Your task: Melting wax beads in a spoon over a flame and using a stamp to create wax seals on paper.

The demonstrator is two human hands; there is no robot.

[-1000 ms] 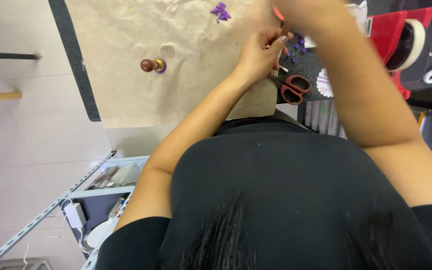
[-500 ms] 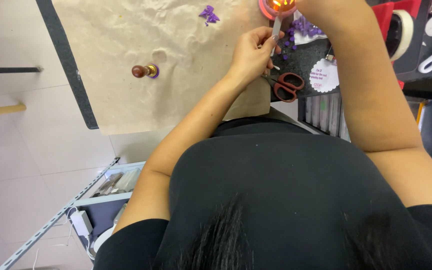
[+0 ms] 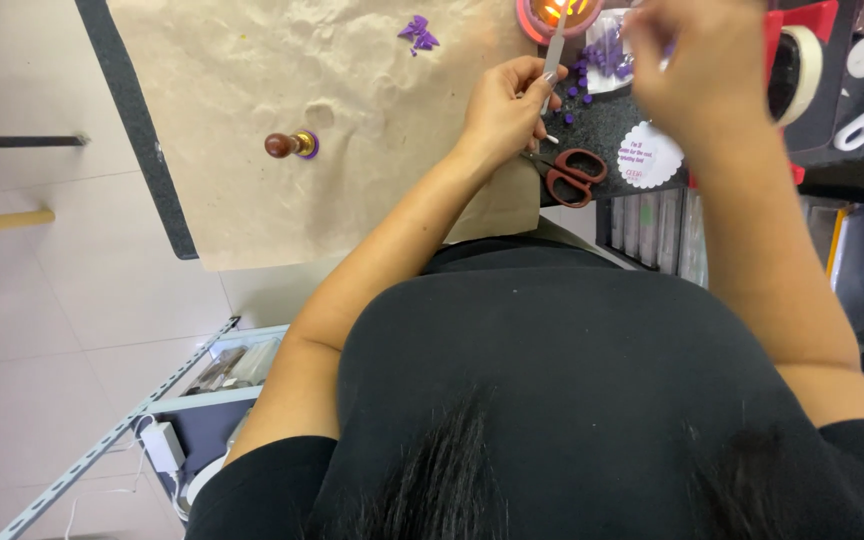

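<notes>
Left hand: I see my left hand (image 3: 504,112) curled shut around the thin metal handle of a spoon (image 3: 554,45) — fingers folded in, thumb pressing the handle from the side.
Spoon: it runs up from my fist to the flame, its far end over the candle holder (image 3: 534,22) at the top edge of the view; the bowl itself is lost in the glow.
Left arm: bare forearm stretches from the lower middle of the view up and right over the brown paper sheet (image 3: 252,90), wrist just past the paper's edge.
Right hand: my right hand (image 3: 702,60) is raised and blurred, back toward the camera, fingers bent downward above the purple wax beads (image 3: 592,60) — whether it pinches anything, I cannot tell.
Right arm: it comes in steeply from the lower right, elbow near my shoulder.
Wax beads: scattered on the dark mat (image 3: 592,130) between my two hands, just beside the candle holder.
Scissors: red-handled scissors (image 3: 572,175) lie on the mat just below my left fist.
Stamp: a wooden-knobbed seal stamp (image 3: 290,146) lies on its side on the paper, well apart from both hands.
Tape roll: a tape roll (image 3: 797,72) sits in a red dispenser to the right of my right hand.
</notes>
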